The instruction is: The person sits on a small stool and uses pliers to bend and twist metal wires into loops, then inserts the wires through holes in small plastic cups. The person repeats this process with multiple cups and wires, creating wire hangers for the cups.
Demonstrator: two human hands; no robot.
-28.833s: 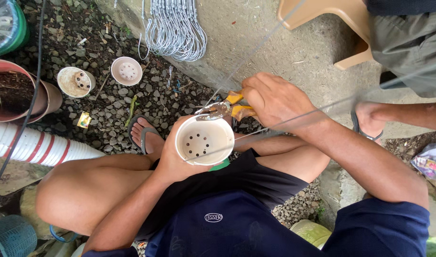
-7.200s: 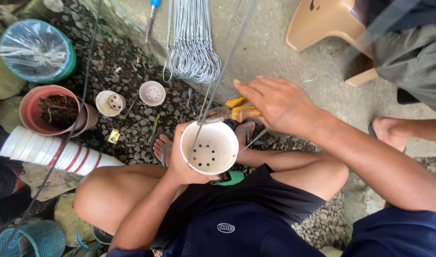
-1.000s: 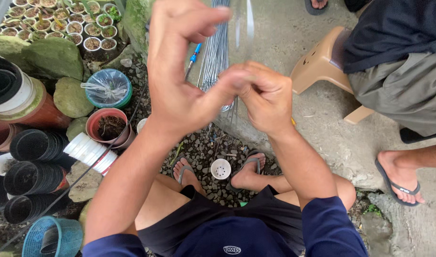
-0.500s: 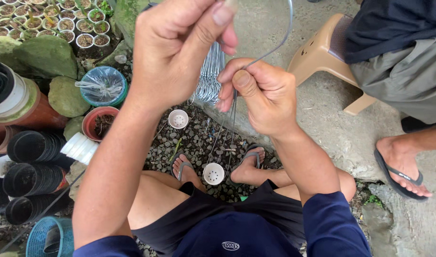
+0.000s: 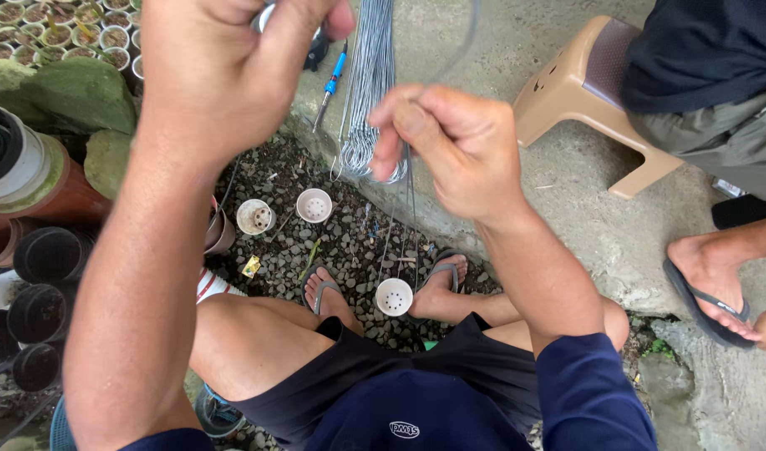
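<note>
1. Grey steel wire [image 5: 410, 188], thin and stiff, runs down from the right hand [image 5: 450, 146], which pinches it shut between thumb and forefinger. Its strands drop toward a small white plastic pot [image 5: 394, 296] with holes in its base, which sits on the gravel between the person's sandalled feet.
2. The left hand [image 5: 224, 67] is raised close to the head camera, its fingers closed on something small and pale near the top edge; I cannot tell what it is, though a blurred arc of wire seems to lead across toward it.
3. What could go wrong: the wire looks springy, so a loose pinch could let an end whip toward the face or fingers. A sharp cut tip could prick the bare hands, and a pull on the strands could tip the light pot over.
4. Around the work: a bundle of looped wire hangers [image 5: 368, 92] lies on the concrete ledge beside a blue-handled tool [image 5: 331, 83]. Two more white pots [image 5: 284, 210] stand on the gravel, with black and terracotta pots at the left.
5. Another person sits on a tan plastic stool [image 5: 579, 92] at the right.
</note>
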